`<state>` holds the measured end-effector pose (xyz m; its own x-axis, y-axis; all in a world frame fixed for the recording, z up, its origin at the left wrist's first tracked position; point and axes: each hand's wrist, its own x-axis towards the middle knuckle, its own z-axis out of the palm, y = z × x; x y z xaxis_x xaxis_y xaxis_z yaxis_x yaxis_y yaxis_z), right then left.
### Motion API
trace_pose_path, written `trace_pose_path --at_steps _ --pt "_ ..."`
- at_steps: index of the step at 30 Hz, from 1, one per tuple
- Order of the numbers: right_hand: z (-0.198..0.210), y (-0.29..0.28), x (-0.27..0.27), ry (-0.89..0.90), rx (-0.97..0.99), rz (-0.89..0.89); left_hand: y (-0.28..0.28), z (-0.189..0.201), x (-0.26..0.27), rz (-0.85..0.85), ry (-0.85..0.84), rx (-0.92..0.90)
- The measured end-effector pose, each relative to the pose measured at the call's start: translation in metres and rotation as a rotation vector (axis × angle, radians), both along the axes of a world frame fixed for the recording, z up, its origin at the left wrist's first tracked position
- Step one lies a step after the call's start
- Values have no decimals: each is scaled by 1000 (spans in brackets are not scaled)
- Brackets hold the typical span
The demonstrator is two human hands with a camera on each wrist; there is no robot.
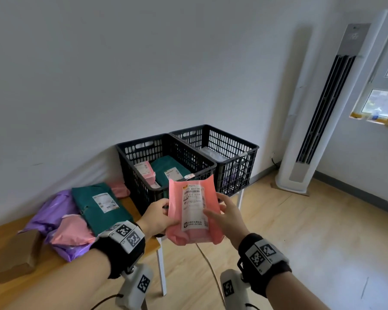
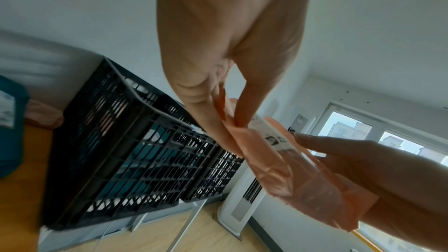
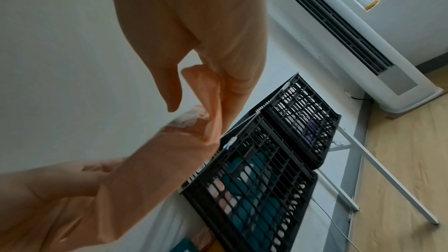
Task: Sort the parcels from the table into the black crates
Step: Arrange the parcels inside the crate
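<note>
I hold a pink parcel (image 1: 193,211) with a white label upright in the air, just in front of the two black crates. My left hand (image 1: 166,212) pinches its left edge, thumb on the front (image 2: 232,122). My right hand (image 1: 215,206) grips the right edge, thumb lying on the label and fingers behind. The left crate (image 1: 143,139) contains a pink and a teal parcel. Something white and something purple lie in the right crate (image 1: 233,135). More parcels lie on the table (image 1: 9,285): a teal parcel (image 1: 99,204), a purple parcel (image 1: 52,215) and another pink one (image 1: 72,233).
A brown cardboard box (image 1: 16,253) sits at the table's near left. Both crates stand at the table's far end against the wall. A tall white air conditioner (image 1: 318,121) stands on the wooden floor to the right, below a window (image 1: 383,101). A cable (image 1: 211,269) runs across the floor.
</note>
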<state>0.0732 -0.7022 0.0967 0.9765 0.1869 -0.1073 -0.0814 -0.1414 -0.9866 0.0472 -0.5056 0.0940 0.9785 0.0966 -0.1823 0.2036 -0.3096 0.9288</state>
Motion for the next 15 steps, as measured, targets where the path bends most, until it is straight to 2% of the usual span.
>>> trace_pose_path --at_steps 6,10,15 --pt "26 10 94 -25 -90 69 14 21 84 29 0 -51" --pt "45 27 162 -29 -159 105 29 47 137 6 -24 30" --pt "66 50 228 -53 -228 160 45 71 190 -13 -3 23"
